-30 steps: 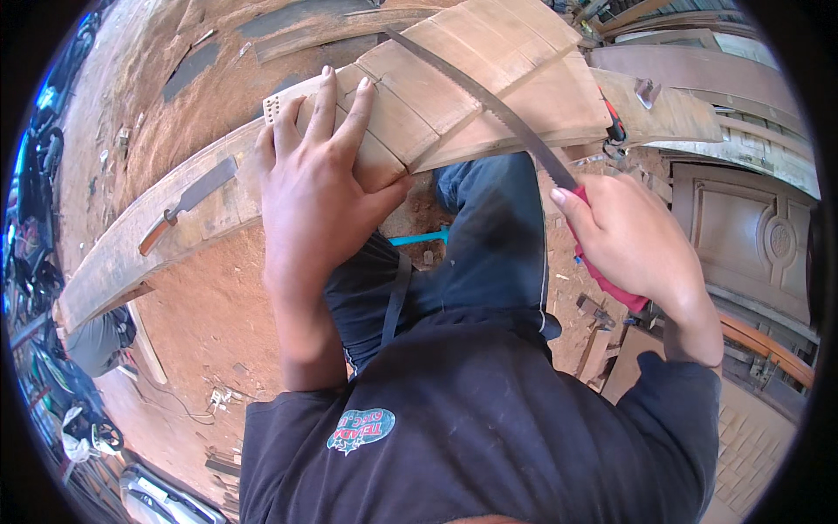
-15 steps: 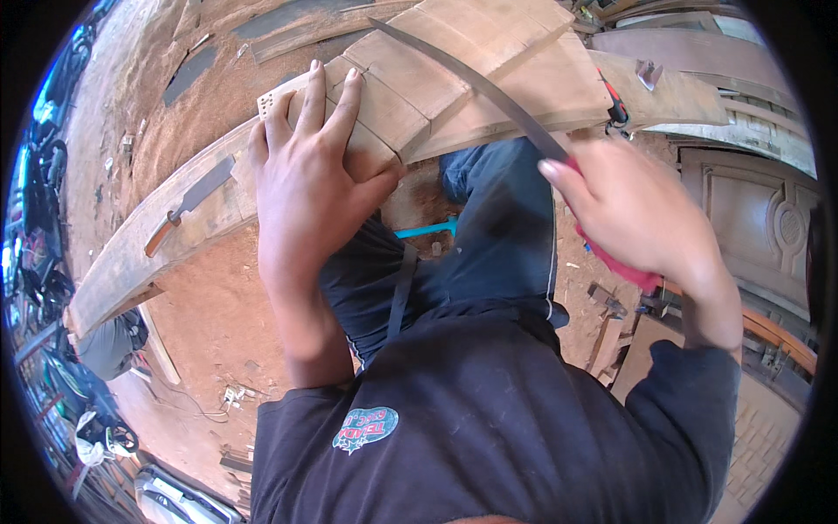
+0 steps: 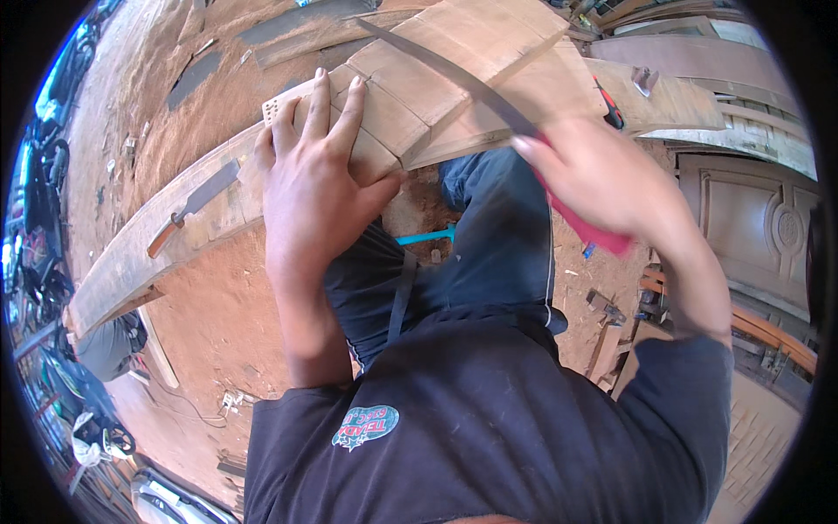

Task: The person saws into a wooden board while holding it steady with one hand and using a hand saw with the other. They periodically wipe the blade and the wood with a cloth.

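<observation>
Shirt (image 3: pixel 489 419), dark with a small printed patch, fills the 6 o'clock part of the view; dark blue trousers (image 3: pixel 489 236) sit just above it at centre. Left hand (image 3: pixel 314 188) lies flat at about 10 o'clock from centre, palm down, fingers (image 3: pixel 319 100) spread and pressed on the near end of the plank (image 3: pixel 454 79), thumb hooked against its lower edge; not wrapped around anything, just pinning it. Right hand (image 3: pixel 602 179) at 2 o'clock is blurred, closed around a red handle (image 3: pixel 594 231) of a saw (image 3: pixel 445 65); thin dark blade runs from that hand up to 12 o'clock, lying across the plank's top face. Plank is pale, marked with pencil lines, and rests on a long curved beam (image 3: pixel 157 262) that sweeps from 9 o'clock up toward 12. Chisel (image 3: pixel 188 210) with a wooden handle lies on the beam at 9 o'clock, well apart from the left hand. Blue bar (image 3: pixel 423 237) shows on the reddish dirt floor (image 3: pixel 218 323) between the legs. Carved wooden door panel (image 3: pixel 759 227) lies at 3 o'clock. Motorbikes (image 3: pixel 44 175) stand at far 9 o'clock.
</observation>
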Available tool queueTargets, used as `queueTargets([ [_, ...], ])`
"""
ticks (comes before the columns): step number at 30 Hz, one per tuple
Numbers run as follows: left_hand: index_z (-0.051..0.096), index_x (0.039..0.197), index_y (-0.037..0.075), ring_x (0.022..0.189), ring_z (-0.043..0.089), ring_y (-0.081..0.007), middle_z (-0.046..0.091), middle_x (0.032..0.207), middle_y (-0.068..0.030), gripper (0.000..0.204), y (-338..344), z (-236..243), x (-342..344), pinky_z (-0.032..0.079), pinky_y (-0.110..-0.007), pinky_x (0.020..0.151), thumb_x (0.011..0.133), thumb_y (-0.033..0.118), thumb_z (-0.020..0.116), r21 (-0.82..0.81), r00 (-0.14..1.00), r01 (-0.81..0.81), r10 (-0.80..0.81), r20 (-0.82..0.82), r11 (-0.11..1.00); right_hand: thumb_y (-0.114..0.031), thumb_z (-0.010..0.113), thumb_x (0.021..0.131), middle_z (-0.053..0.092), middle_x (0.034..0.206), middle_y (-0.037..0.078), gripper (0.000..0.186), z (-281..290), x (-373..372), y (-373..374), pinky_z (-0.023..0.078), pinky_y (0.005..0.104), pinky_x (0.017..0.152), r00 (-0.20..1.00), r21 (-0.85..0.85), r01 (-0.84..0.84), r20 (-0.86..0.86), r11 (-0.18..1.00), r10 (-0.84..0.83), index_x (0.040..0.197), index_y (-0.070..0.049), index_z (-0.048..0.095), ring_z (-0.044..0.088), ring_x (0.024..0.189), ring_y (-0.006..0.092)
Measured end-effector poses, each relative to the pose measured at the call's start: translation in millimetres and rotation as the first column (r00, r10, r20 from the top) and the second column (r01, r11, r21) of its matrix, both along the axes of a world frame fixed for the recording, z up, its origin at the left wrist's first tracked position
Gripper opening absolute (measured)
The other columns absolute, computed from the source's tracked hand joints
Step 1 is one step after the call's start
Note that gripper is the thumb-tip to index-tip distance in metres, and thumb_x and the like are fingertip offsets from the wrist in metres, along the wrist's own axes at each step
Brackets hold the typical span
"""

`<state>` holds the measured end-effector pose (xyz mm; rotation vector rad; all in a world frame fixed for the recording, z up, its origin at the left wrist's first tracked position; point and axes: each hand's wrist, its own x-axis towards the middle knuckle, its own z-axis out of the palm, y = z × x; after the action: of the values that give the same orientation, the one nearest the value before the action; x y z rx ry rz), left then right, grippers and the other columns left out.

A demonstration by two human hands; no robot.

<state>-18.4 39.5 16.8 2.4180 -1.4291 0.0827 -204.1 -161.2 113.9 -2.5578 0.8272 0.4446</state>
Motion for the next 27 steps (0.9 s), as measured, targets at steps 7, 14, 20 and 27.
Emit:
queueTargets([
  [7,0.056,0.163,0.015,0.155,0.042,-0.0464,0.048,0.17,-0.0219,0.102,6.4,-0.4,3.9,0.029,-0.059,0.127,0.073,0.045,0.091,-0.011,0.999,-0.034,0.033,-0.043,0.999,-0.034,0.056,0.11,0.071,0.083,0.032,0.05,5.7,-2.7,13.4,0.057,0.0568,0.083,0.997,-0.014,-0.031,-0.07,0.999,0.03,0.088,0.009,0.069,0.073,0.085,0.0508],
  [14,0.056,0.162,0.016,0.153,0.046,-0.0452,0.05,0.169,-0.0212,0.101,1.8,-3.0,2.9,0.03,-0.058,0.128,0.072,0.045,0.091,-0.029,1.0,-0.018,0.019,0.015,0.999,-0.033,0.055,0.111,0.071,0.08,0.027,0.047,2.3,11.2,4.1,0.055,0.0539,0.081,0.997,-0.036,-0.005,-0.072,0.999,0.002,0.085,0.005,0.067,0.072,0.084,0.0464],
  [20,0.056,0.163,0.016,0.156,0.041,-0.0462,0.046,0.172,-0.0204,0.103,3.5,-5.4,1.1,0.028,-0.058,0.128,0.072,0.048,0.091,-0.014,0.998,-0.056,0.055,-0.036,0.998,-0.035,0.055,0.11,0.074,0.083,0.025,0.048,6.8,19.6,5.0,0.056,0.0518,0.083,0.988,0.019,-0.026,-0.151,0.999,0.029,0.087,0.005,0.067,0.074,0.087,0.0429],
  [27,0.055,0.164,0.018,0.156,0.041,-0.047,0.045,0.173,-0.0195,0.101,1.8,-1.0,-3.0,0.028,-0.059,0.128,0.073,0.047,0.09,-0.024,0.999,-0.034,0.033,-0.034,0.999,-0.035,0.054,0.111,0.071,0.079,0.031,0.054,7.0,-11.5,-2.7,0.057,0.0556,0.082,0.999,-0.03,-0.017,-0.048,0.999,0.016,0.085,0.009,0.07,0.074,0.08,0.0478],
])
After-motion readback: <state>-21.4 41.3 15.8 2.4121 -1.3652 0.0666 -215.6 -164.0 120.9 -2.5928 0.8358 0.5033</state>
